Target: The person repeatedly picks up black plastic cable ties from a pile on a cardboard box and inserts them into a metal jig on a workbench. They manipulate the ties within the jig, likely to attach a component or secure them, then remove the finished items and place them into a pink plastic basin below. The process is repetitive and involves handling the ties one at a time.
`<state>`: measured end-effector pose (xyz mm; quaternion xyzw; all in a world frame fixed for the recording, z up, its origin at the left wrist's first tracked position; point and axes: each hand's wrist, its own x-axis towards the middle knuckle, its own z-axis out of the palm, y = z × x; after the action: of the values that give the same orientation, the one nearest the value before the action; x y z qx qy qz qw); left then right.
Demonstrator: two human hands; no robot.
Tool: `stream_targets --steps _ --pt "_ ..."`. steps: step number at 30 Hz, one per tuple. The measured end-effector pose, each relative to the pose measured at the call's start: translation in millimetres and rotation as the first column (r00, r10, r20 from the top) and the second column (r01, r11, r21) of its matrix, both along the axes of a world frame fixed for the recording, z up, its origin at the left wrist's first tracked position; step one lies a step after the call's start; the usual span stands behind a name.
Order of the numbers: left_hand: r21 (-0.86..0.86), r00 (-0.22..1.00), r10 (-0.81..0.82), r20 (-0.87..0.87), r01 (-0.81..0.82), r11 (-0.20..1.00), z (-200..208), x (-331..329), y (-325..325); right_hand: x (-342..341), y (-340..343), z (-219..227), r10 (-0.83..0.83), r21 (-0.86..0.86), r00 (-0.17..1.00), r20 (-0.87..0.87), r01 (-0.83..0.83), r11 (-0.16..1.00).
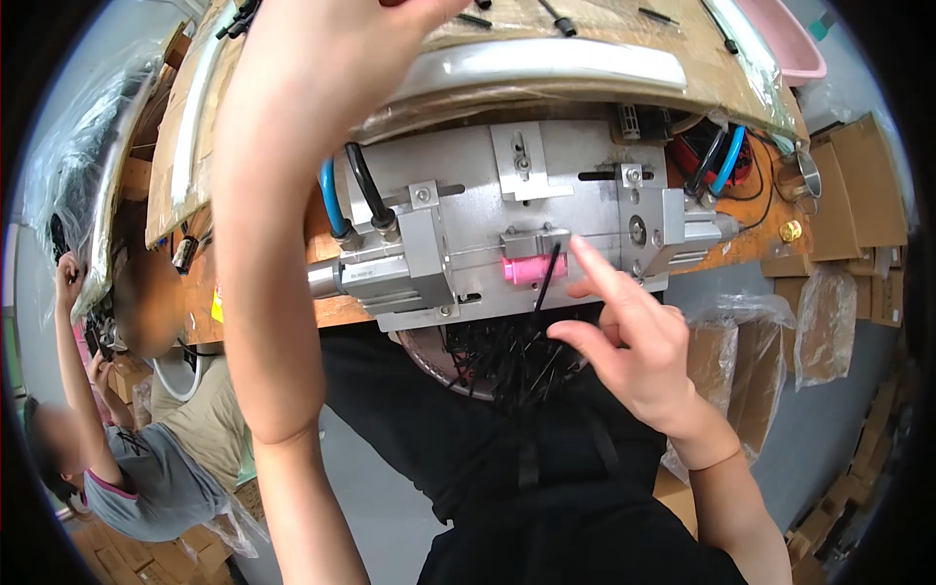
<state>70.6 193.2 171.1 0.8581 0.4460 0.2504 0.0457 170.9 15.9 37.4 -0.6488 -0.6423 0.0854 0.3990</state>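
Observation:
My left arm stretches up across the left of the view, and my left hand (336,58) is over the cardboard-covered surface at the top. Its fingers run out of the picture, so their grip is hidden. My right hand (639,346) hovers at the front of a metal fixture (478,219), index finger extended and thumb spread away from it. Just left of that fingertip, a thin black rod (548,283) slants downward in front of a pink block (522,270) on the fixture. Below, a round bowl (429,361) holds many similar black rods.
Pneumatic cylinders (390,278) with blue and black hoses flank the fixture. Black parts (564,24) lie on the cardboard (487,107) behind. A pink tub (785,39) stands far right. Another person (161,478) sits at the left; cardboard boxes (858,185) are stacked right.

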Motion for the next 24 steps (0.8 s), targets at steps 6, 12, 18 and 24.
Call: stream_targets --steps 6,12,18,24 --pt "-0.165 0.947 -0.255 0.196 0.289 0.943 10.6 2.5 64.3 48.5 52.1 41.1 -0.226 0.32 0.959 0.17 0.164 0.933" --pt "-0.357 0.836 -0.368 0.407 0.516 0.779 42.5 -21.4 97.9 95.2 145.7 114.7 -0.001 -0.147 0.789 0.615 0.115 0.982" --pt "-0.169 0.714 -0.402 0.573 0.583 0.795 33.8 -16.5 83.4 80.9 130.3 124.9 -0.118 -0.009 0.739 0.664 0.165 0.986" --pt "0.042 0.773 -0.32 0.548 0.357 0.933 -16.5 -43.8 8.0 62.1 177.4 112.4 0.129 -0.208 0.802 0.583 -0.006 0.978"
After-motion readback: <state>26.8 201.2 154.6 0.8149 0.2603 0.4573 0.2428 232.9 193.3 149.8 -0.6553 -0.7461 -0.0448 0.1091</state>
